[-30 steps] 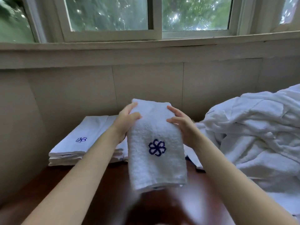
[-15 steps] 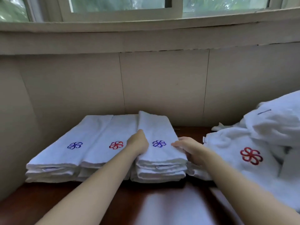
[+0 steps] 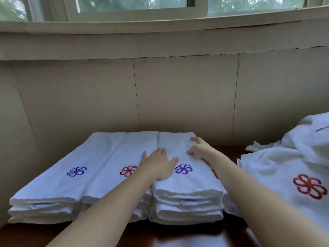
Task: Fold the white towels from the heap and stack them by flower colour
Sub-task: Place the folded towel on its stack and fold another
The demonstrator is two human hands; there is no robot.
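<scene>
Towels fill most of what lies below me: a loose white heap sprawls over the right side of the dark wooden table, one red flower stitched on the sheet nearest me. Left of the heap, three folded stacks stand side by side against the beige panelled wall, their long edges touching. The left stack carries a blue flower on top, the middle stack a red one, and the right stack a blue one. A further folded white edge shows just beside the right stack, low down on its right; I cannot tell what flower it bears.

My left hand lies flat on the right stack's top towel, right at the seam with the middle stack, fingers straight and slightly spread, thumb reaching toward the blue flower. My right hand rests farther back on the same towel near its right edge, fingers bent down with the tips pressing into the cloth; I cannot tell whether they pinch a fold or only press. Both forearms come in bare from the lower edge.

Above the wall runs a pale sill with a window over it, green leaves blurred beyond the glass.
</scene>
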